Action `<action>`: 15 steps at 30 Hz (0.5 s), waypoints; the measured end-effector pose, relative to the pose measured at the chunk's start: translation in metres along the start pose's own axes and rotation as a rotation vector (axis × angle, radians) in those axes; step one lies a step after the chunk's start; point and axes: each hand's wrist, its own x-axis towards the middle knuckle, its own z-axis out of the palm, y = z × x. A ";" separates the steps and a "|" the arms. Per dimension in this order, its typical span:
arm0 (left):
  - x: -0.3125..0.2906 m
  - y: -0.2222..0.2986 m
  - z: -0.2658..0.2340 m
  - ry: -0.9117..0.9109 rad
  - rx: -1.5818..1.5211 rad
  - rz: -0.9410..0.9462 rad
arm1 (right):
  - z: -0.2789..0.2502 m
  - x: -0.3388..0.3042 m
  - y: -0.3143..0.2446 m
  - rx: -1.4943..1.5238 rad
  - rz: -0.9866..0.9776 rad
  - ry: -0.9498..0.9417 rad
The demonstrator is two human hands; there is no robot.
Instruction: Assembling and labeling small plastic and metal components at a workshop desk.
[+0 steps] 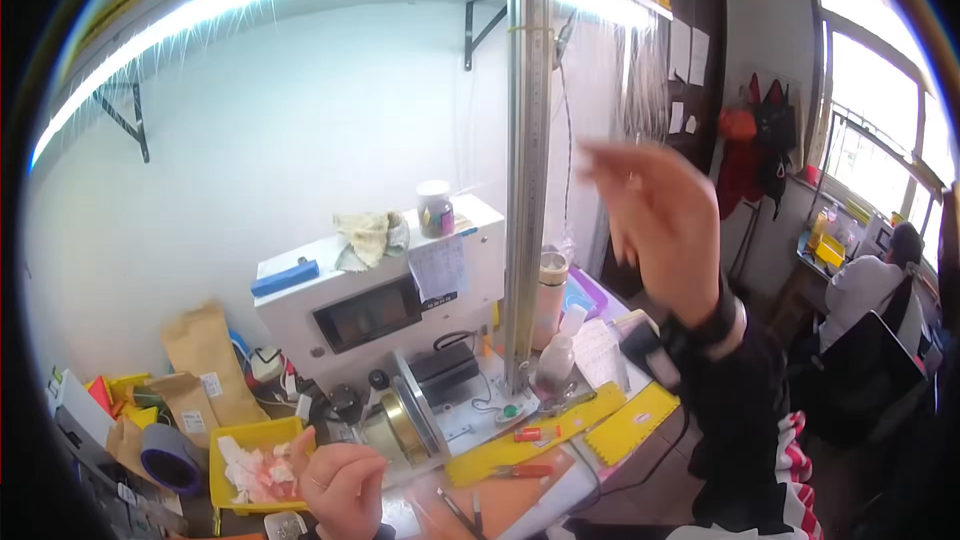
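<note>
My right hand (655, 220) is raised high beside the upright metal rail (526, 160). Its fingers are drawn together in a pinch and slightly blurred; anything between them is too fine to see. Low at the front, my left hand (345, 485) is closed, thumb and fingertips pressed together, and what they hold, if anything, cannot be made out. It is just right of a yellow tray (228, 492) with crumpled white and pink scraps. Behind it stands a white machine (300, 325) with a dark display and a brass-coloured drum (388, 435).
Yellow strips (625, 428), orange-handled tweezers (520, 471) and a clear bottle (556, 360) lie or stand right of the machine. A pink tumbler (550, 300) is behind the rail. Brown paper bags (210, 360) and a tape roll (170, 458) are at left. Another person (870, 290) sits far right.
</note>
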 end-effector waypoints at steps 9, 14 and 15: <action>0.003 0.014 0.006 0.018 -0.035 -0.042 | 0.003 0.142 0.029 -0.125 -0.026 0.213; 0.003 0.009 0.003 -0.004 -0.039 -0.031 | -0.001 0.146 0.033 -0.103 -0.045 0.335; 0.004 0.008 0.003 -0.004 -0.039 -0.030 | -0.001 0.146 0.033 -0.061 -0.067 0.359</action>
